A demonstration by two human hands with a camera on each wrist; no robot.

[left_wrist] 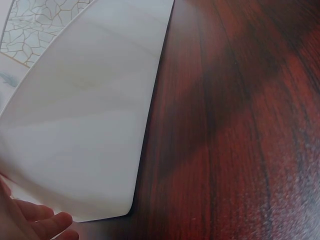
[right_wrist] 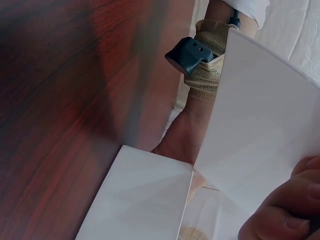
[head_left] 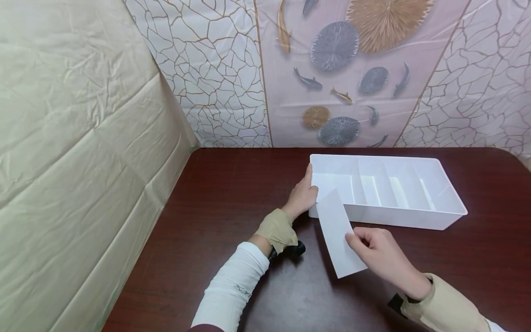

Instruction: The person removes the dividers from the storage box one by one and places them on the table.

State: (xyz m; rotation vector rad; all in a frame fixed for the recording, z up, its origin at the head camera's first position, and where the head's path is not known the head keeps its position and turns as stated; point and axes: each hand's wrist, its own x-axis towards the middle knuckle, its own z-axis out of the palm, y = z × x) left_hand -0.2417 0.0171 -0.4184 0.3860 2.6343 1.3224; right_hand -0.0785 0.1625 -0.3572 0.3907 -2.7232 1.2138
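Observation:
A long white compartment tray (head_left: 398, 216) lies on the dark table. Its left part is wider, and upright dividers split the rest. My left hand (head_left: 302, 197) grips the tray's left end, thumb at the rim and a finger along the outer side. Its fingertips (left_wrist: 50, 225) show beside the white wall in the left wrist view. My right hand (head_left: 379, 251) pinches a thin white rectangular sheet (head_left: 337, 233) by its right edge. The sheet is tilted in front of the tray's near left corner, its top overlapping the left compartment from the head camera. Whether they touch, I cannot tell.
The reddish-brown table (head_left: 199, 258) runs back to a patterned cloth wall (head_left: 220, 74). Pale crinkled sheeting (head_left: 83, 161) hangs along the left side. A small black wrist camera (head_left: 295, 249) sits under my left wrist, close to the tabletop.

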